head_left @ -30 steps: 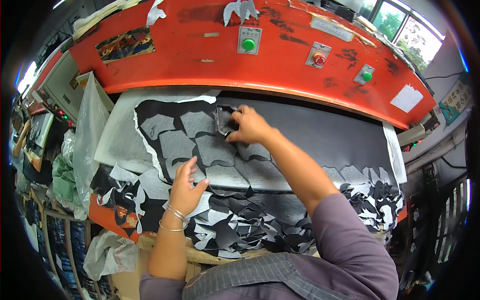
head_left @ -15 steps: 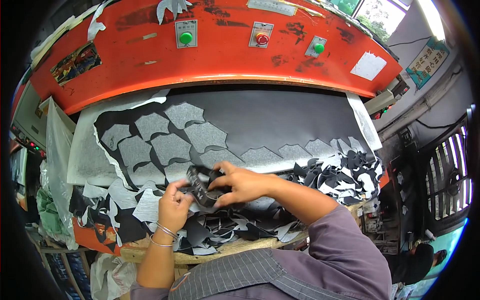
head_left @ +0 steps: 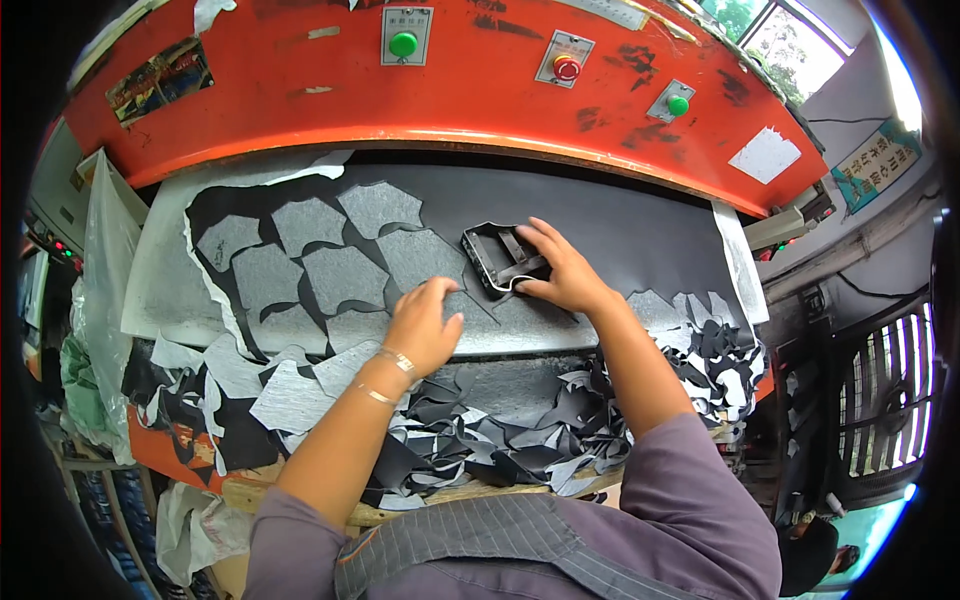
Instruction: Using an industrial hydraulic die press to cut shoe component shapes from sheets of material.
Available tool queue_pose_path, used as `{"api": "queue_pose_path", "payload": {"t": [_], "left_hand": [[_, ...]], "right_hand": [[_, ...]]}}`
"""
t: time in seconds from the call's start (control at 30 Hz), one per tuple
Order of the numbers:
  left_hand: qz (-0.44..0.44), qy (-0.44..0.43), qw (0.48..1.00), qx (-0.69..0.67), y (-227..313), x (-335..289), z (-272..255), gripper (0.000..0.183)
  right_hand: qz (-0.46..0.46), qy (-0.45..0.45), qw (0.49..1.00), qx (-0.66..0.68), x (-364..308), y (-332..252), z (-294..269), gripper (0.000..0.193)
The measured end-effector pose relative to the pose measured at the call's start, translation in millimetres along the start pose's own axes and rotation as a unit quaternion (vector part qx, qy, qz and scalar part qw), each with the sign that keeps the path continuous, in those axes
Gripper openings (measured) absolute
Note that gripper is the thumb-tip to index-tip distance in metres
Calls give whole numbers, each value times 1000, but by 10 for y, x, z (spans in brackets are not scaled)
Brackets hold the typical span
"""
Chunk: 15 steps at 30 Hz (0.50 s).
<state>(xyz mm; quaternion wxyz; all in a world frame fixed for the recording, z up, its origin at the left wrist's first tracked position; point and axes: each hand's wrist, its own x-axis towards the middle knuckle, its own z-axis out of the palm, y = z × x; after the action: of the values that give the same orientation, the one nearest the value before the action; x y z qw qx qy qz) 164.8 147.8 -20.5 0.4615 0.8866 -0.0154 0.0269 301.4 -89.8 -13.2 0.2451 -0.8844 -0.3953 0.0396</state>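
My right hand [head_left: 565, 268] grips a black metal cutting die [head_left: 492, 262], a frame with a crossbar and a shaped edge. The die rests on or just over the black sheet material [head_left: 600, 215], right beside the cut openings. My left hand [head_left: 425, 318], with bracelets on its wrist, is a little left of the die and below it. Its thumb stands apart from the bent fingers, and nothing shows in it. Grey shapes with curved, pointed outlines [head_left: 345, 280] show in rows where the black sheet has been cut, left of both hands.
An orange press beam [head_left: 480, 100] spans the far side, carrying green buttons [head_left: 403, 44] and a red stop button [head_left: 566, 67]. Black and grey scraps [head_left: 520, 440] heap along the near edge. Clear plastic [head_left: 108, 300] hangs at the left. A person [head_left: 808, 555] is at far lower right.
My right hand has carried the die up and to the right, onto the black sheet. My left hand has let go of the area by the die and moved up and right, fingers loosened.
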Motion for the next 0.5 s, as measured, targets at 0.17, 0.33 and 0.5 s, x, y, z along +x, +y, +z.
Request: {"api": "queue_pose_path", "payload": {"t": [0.17,0.33,0.5], "left_hand": [[98,40,988,113,-105,249,455,38],[101,35,988,109,-61,331,435,38],[88,40,989,109,-61,380,404,35]], "right_hand": [[50,52,997,-20,-380,227,88,83],[31,34,999,-16,-304,306,-5,84],[19,6,999,-26,-232,325,-44,81]]}}
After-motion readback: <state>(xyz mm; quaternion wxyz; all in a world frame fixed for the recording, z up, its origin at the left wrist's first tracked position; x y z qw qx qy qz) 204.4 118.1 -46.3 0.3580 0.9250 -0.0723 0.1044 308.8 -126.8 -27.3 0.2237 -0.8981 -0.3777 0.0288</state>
